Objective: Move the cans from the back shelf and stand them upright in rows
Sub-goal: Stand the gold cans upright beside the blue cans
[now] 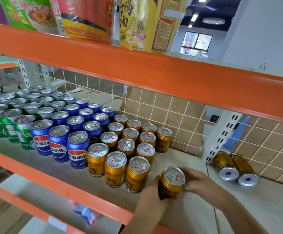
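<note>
I see both hands wrapped round one gold can (172, 182), upright, near the front lip (80, 194) of the shelf (179, 164). The left hand (151, 191) clasps its left side, the right hand (198, 183) its right side, fingers curled against the ribbed wall. Its silver top with pull tab faces up. Whether its base touches the shelf I cannot tell; the hands hide it.

It stands just right of the gold rows (129, 146), apart from the nearest one. Bare shelf runs right of the hands and back to the wire grid (179, 115). One lone gold can stands at the far right of the rows. Overhead, the orange beam (137, 71) hangs low over the shelf.

Two gold cans (235, 168) lie on their sides, touching, at the far right against the grid, bases toward me, beside a white post (221, 134). Blue cans (76, 130) and green cans (10, 119) stand in rows to the left.
</note>
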